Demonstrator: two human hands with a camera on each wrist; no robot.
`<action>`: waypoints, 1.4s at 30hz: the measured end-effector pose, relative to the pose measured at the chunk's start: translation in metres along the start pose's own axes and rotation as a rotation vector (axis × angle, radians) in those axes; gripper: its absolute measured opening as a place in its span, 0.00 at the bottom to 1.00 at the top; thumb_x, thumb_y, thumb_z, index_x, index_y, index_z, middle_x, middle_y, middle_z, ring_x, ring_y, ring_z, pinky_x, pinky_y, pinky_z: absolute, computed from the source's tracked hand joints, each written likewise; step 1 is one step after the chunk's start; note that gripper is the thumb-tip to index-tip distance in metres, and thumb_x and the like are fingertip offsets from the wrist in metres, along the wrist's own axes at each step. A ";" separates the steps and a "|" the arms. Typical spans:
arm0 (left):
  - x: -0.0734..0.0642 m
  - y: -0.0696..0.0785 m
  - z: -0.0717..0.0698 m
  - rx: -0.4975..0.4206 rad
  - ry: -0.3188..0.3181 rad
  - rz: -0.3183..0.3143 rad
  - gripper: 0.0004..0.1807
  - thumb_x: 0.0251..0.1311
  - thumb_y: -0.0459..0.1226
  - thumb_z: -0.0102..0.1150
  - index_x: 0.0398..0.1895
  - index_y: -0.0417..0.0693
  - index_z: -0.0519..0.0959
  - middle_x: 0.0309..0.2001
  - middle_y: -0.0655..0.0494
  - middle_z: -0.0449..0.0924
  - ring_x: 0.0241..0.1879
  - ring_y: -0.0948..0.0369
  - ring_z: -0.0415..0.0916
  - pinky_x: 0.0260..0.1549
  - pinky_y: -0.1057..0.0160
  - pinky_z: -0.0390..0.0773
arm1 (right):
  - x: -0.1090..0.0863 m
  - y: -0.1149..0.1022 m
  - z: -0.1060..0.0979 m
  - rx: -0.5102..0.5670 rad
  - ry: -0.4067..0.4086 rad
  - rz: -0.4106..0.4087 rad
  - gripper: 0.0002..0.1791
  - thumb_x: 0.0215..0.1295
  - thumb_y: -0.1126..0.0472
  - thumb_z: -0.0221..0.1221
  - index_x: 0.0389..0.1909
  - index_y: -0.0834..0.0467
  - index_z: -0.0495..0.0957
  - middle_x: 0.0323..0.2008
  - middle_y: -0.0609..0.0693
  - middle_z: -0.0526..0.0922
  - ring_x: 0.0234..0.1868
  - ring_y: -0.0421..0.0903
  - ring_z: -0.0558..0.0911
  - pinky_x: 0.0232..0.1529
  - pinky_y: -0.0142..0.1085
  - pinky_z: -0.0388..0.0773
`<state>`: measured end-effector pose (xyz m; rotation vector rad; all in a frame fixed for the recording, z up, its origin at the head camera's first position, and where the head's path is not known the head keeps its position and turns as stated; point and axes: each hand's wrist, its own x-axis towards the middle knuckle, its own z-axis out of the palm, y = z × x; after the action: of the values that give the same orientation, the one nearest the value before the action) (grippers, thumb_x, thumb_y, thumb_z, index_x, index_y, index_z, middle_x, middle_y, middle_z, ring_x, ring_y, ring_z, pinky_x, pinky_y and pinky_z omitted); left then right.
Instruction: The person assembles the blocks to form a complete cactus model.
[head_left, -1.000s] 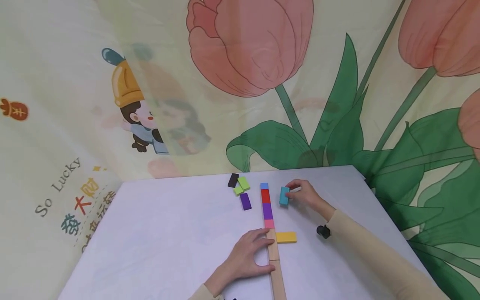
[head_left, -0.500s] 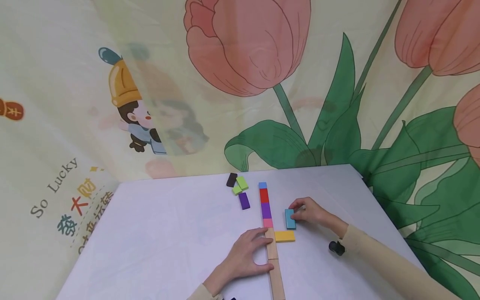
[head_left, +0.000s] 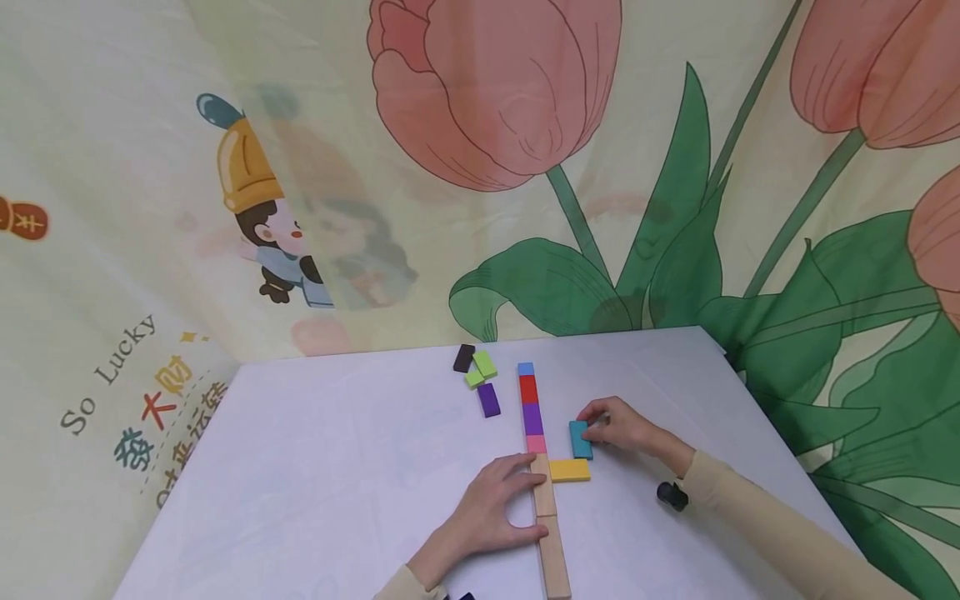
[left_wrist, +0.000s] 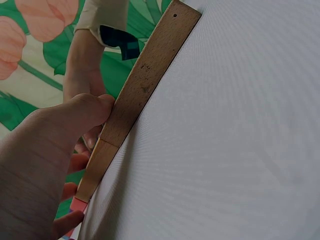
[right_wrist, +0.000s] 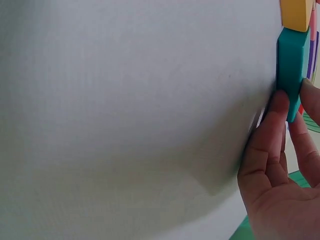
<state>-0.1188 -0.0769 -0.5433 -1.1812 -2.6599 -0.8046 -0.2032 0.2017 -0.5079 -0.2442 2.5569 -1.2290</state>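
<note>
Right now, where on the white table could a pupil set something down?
Bare: the table left of the left hand and the loose blocks, and the far right corner beyond the right hand. Crowded: the middle between the hands, where the teal block, yellow block and block row sit close.

A tulip-print curtain [head_left: 585,183] hangs behind the white table [head_left: 322,467], seemingly veiling half a printed cartoon figure [head_left: 261,208].
</note>
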 end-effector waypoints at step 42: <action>-0.002 -0.005 0.003 0.016 0.063 0.060 0.31 0.53 0.61 0.65 0.58 0.60 0.78 0.68 0.57 0.67 0.65 0.59 0.66 0.60 0.54 0.71 | 0.096 -0.080 0.043 -0.167 -0.060 -0.207 0.22 0.59 0.59 0.69 0.53 0.61 0.80 0.51 0.55 0.80 0.47 0.50 0.78 0.51 0.43 0.79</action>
<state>-0.1206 -0.0793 -0.5485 -1.2059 -2.5629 -0.7961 -0.2771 0.0935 -0.4886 -0.5865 2.6361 -1.0561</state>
